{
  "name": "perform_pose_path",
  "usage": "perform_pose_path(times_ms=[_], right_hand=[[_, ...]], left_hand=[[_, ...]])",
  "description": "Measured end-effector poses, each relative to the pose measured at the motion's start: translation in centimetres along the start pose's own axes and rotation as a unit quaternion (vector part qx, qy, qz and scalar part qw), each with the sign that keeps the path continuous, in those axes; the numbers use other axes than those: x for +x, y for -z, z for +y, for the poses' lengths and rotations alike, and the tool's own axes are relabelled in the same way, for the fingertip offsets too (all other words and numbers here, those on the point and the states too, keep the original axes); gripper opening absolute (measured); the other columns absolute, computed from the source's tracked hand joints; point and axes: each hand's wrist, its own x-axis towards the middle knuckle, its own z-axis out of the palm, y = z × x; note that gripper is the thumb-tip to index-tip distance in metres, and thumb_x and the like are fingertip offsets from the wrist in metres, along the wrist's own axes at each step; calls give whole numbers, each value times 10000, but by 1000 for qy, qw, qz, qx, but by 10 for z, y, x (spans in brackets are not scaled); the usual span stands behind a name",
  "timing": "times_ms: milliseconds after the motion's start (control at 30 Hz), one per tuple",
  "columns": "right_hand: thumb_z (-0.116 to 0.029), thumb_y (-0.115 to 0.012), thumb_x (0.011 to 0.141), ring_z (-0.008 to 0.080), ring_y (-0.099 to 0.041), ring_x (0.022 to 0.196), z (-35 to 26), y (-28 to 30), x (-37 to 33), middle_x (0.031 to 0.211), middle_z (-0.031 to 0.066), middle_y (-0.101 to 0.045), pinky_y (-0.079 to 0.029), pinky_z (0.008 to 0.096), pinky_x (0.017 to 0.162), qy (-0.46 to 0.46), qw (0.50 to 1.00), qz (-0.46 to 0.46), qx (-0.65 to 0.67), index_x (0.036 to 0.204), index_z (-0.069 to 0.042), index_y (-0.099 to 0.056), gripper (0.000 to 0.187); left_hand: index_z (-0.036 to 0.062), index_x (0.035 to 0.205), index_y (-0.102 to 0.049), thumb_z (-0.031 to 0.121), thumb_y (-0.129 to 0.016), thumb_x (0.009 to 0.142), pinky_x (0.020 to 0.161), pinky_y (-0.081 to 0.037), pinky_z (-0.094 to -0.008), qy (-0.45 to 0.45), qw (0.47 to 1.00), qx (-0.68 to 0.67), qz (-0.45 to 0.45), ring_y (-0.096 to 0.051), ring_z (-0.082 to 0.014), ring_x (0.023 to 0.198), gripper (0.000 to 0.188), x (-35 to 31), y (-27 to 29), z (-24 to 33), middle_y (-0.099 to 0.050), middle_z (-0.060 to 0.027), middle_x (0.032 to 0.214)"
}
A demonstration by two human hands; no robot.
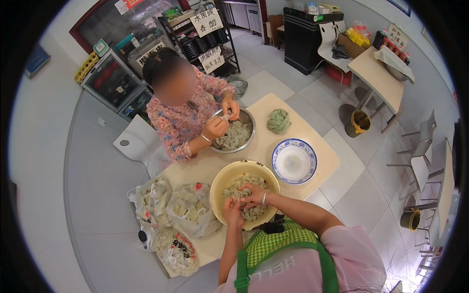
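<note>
Both my hands work over a yellow enamel basin [217, 191] full of soft grey-white pieces [254, 213] whose kind I cannot make out. My left hand [233, 213] is closed at the basin's near left, its fingertips on a small clump of grey-white pieces [236, 195]. From the right, my right hand [253, 195], a bracelet at its wrist, grips the same clump with bent fingers. Across the table another person's hands [223, 122] pinch a similar piece above a steel bowl [251, 131] of the same pieces.
A blue-and-white bowl [294, 161] and a green knotted bundle [279, 121] stand on the table [320, 141] at right. Filled plastic bags [193, 209] crowd its left side. The co-worker [183, 105] sits opposite. Behind are a black shelf [229, 39], chairs [419, 163] and a bin [355, 124].
</note>
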Motion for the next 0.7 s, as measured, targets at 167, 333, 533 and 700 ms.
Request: perform_pose_path(times_ms=[167,333,533,700], right_hand=[[-113,-626,735,200,-562,799,0,-5,-1,956,147,-528,-462,308,583,104,942,96,-303,1041,-97,-444,356],[-147,-587,751,292,-562,731,27,-11,20,847,145,-564,-429,375,682,231,892,146,-361,990,-96,-465,273],[-172,-575,761,333,-548,782,23,-10,33,830,166,-570,-428,389,691,199,884,241,-349,858,-65,-520,154],[-202,-585,754,351,-544,782,29,-9,44,807,176,-575,-428,407,689,181,871,327,-320,775,-47,-541,163]], left_hand=[[15,923,-514,108,-560,828,600,-380,-212,-23,997,62,46,-488,-83,685,141,-3,0,-10,-551,-15,800],[40,864,-520,169,-531,851,500,-341,-214,-72,992,54,89,-422,-59,585,131,-5,-10,-7,-509,9,715],[58,819,-503,191,-493,865,452,-309,-209,-60,989,103,92,-387,-50,552,141,-20,-23,-6,-459,31,659],[67,834,-508,211,-468,877,442,-311,-202,-103,975,178,81,-389,-45,551,156,-14,-16,-11,-442,40,650]])
